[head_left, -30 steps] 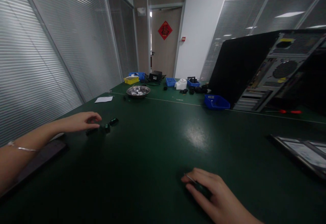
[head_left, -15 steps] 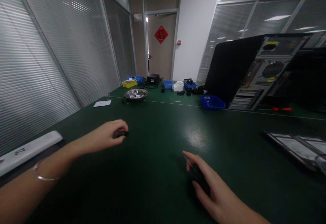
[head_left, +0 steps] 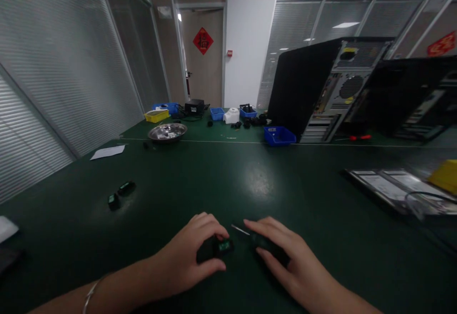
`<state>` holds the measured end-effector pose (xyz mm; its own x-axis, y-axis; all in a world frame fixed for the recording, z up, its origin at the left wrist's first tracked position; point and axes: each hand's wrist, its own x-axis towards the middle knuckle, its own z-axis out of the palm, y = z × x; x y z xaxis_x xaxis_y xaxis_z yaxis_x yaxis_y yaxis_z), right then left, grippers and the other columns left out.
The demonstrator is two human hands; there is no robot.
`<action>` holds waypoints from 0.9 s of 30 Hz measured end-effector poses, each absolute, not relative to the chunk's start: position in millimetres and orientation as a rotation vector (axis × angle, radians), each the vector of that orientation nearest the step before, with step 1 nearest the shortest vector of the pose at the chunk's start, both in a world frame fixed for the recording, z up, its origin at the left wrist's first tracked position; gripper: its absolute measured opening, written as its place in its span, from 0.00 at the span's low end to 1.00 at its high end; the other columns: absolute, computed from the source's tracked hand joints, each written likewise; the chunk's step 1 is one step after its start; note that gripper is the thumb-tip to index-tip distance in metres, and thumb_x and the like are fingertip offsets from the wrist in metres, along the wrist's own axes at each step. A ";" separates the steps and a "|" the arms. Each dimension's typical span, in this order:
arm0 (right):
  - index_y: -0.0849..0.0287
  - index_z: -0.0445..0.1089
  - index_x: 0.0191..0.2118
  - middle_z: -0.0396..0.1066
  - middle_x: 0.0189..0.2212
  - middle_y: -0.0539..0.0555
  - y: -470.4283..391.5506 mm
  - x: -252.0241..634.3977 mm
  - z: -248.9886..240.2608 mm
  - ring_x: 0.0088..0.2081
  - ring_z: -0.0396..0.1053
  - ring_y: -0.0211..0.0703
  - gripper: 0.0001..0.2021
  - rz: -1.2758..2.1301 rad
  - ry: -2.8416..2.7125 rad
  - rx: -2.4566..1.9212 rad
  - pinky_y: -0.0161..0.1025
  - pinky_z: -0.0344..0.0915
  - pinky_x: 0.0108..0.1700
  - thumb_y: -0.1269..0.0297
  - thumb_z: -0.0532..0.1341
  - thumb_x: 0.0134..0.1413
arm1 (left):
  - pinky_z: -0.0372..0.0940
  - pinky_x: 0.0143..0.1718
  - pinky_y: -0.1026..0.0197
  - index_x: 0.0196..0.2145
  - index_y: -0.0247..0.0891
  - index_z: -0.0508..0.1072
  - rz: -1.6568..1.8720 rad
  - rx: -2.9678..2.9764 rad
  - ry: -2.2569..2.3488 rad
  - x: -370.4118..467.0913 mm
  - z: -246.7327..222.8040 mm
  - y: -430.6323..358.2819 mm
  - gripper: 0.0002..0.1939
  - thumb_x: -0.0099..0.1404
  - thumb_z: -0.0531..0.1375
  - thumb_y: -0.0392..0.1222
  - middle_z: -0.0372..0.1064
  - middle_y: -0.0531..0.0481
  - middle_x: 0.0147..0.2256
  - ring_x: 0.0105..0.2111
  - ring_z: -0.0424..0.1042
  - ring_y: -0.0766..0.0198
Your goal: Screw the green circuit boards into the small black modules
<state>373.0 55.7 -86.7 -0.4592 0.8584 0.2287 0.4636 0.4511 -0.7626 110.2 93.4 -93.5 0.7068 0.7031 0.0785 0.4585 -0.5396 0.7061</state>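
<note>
The character "福" stands upright on a red diamond sign [head_left: 203, 41], fixed to the door [head_left: 214, 78] in the upper middle of the frame. A red hanging [head_left: 442, 45] at the upper right edge is blurred, its lettering unreadable. Too small to read are the pale labels on the flat drives [head_left: 374, 180] at right and the green marks on the small black block [head_left: 225, 246] at lower centre.

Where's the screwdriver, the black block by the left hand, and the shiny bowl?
Screwdriver [head_left: 262, 242]: head view, on its dark handle.
Black block [head_left: 224, 246]: head view, on its green-marked end.
Shiny bowl [head_left: 154, 133]: head view, on its inner wall.
</note>
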 end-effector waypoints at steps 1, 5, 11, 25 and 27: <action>0.51 0.66 0.58 0.71 0.48 0.56 56.0 373.2 -87.9 0.49 0.71 0.46 0.20 0.843 -2.086 -1.112 0.42 0.69 0.52 0.74 0.56 0.62 | 0.61 0.46 0.52 0.45 0.45 0.70 0.480 2.220 0.878 109.0 -96.1 94.9 0.14 0.62 0.65 0.41 0.70 0.47 0.43 0.44 0.67 0.55; 0.51 0.69 0.52 0.74 0.45 0.54 57.2 374.0 -92.1 0.47 0.73 0.45 0.14 0.827 -2.074 -1.172 0.40 0.71 0.50 0.72 0.58 0.63 | 0.61 0.45 0.52 0.41 0.45 0.72 0.551 2.164 0.879 107.8 -103.4 99.7 0.09 0.62 0.64 0.37 0.71 0.48 0.40 0.41 0.69 0.56; 0.48 0.69 0.55 0.74 0.44 0.54 61.0 373.6 -90.5 0.45 0.74 0.45 0.18 0.763 -2.132 -1.082 0.37 0.72 0.45 0.73 0.59 0.62 | 0.62 0.42 0.52 0.41 0.46 0.74 0.583 2.122 0.876 107.7 -105.4 101.5 0.09 0.62 0.64 0.40 0.72 0.47 0.39 0.40 0.69 0.56; 0.50 0.70 0.55 0.69 0.40 0.55 60.1 372.5 -89.0 0.38 0.71 0.42 0.18 0.847 -2.252 -1.058 0.39 0.70 0.38 0.74 0.55 0.64 | 0.64 0.38 0.55 0.42 0.45 0.75 0.716 2.085 0.833 106.8 -98.3 99.1 0.09 0.62 0.64 0.38 0.72 0.48 0.37 0.38 0.71 0.58; 0.50 0.71 0.55 0.68 0.41 0.55 60.4 372.3 -89.0 0.38 0.71 0.42 0.18 0.828 -2.266 -1.055 0.39 0.70 0.38 0.74 0.55 0.64 | 0.64 0.39 0.56 0.42 0.44 0.75 0.730 2.086 0.819 106.6 -97.8 98.7 0.09 0.62 0.64 0.37 0.72 0.48 0.36 0.37 0.71 0.58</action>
